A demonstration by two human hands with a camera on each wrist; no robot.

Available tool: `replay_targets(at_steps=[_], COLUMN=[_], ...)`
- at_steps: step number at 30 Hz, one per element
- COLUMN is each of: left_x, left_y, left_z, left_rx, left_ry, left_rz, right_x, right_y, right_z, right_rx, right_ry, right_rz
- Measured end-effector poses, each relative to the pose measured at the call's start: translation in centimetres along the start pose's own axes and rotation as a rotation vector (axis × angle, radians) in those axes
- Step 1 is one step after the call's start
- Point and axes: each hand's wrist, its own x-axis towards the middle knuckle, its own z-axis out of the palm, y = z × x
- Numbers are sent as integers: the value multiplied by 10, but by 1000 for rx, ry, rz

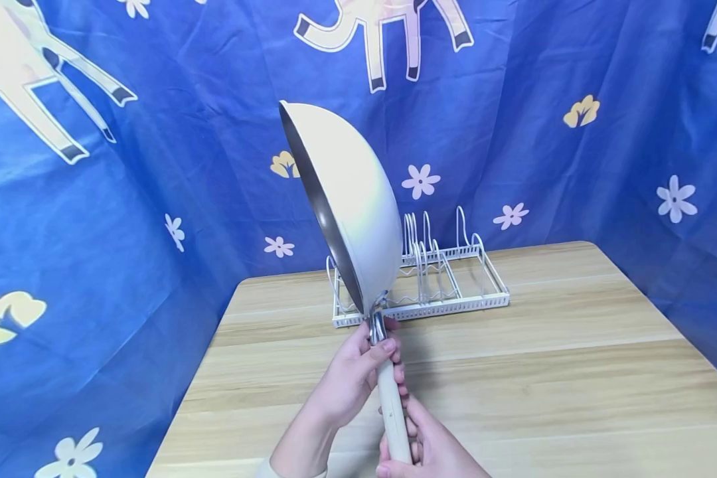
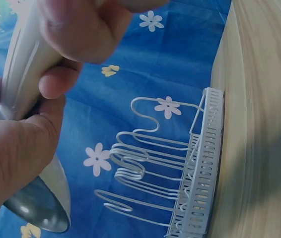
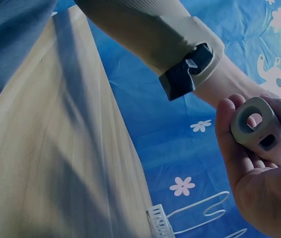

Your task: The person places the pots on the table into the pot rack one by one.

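Observation:
A white wok (image 1: 352, 192) with a dark inside is held up on its edge above the table, its opening turned to the left in the head view. My left hand (image 1: 352, 378) grips the pale handle (image 1: 392, 411) close to the pan, thumb laid across it. Lower down, my right hand (image 1: 427, 441) holds the handle's end, fingers curled round it. The right wrist view shows the hollow end of the handle (image 3: 267, 131) in the right hand (image 3: 259, 193). In the left wrist view the left hand (image 2: 21, 153) hides part of the handle and pan.
Behind the wok a white wire rack (image 1: 454, 305) with upright loops stands near the back of the wooden table (image 1: 550, 372); the wok covers its left part. A blue patterned curtain (image 1: 538, 153) surrounds the table's back and sides. The left wrist wears a dark device (image 3: 185, 74).

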Motion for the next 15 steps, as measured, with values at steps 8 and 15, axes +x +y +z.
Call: replay_targets(at_steps=[8,15], left_x=[2,4], left_y=[-7,-8], left_z=[-15,-28], left_rx=[-84,-109], left_ry=[-120,-236], left_rz=[67,94], right_x=[8,18], right_y=[4,13], right_z=[11,22], right_rx=[0,1], right_ry=[53,97], right_rz=[83,65])
